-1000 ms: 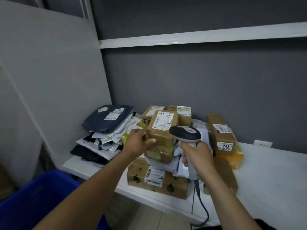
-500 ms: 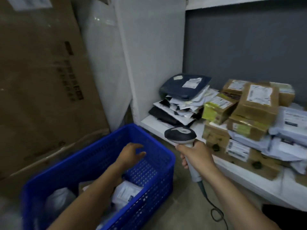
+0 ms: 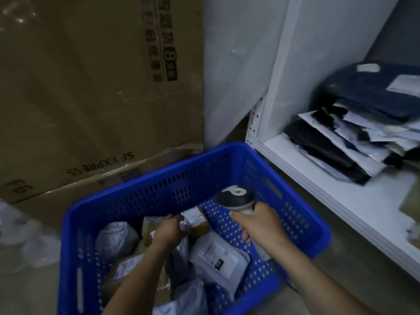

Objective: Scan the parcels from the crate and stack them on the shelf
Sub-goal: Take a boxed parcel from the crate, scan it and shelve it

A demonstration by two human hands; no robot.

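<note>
Parcels (image 3: 193,296) lie in a heap inside the blue crate (image 3: 181,185), which stands on the floor (image 3: 354,262) just beside the low white shelf (image 3: 341,194). The left hand (image 3: 169,230) reaches down into the crate and grips a small brown box (image 3: 197,221). Its thumb and fingers are curled on the near left corner of the box, next to the white label. This box lies near the middle of the crate, toward the far wall, and it rests on other parcels. The right hand (image 3: 259,226) is closed around the handle of the scanner (image 3: 235,197) and holds it over the right half of the crate. The dark round head of the scanner is near the small brown box, but it does not touch it. Between the two forearms there is a white mailer (image 3: 218,260) with a printed label. Near the left wall of the crate lies a grey plastic bag (image 3: 116,239). On the shelf a pile of flat mailers (image 3: 341,144) is stacked, black and white ones mixed, with a dark blue mailer (image 3: 368,89) on the top. Behind the crate stands a large cardboard box (image 3: 91,87), and the words SF EXPRESS are printed upside down near its lower edge. Between this box and the shelf stands a white panel (image 3: 236,64).
</note>
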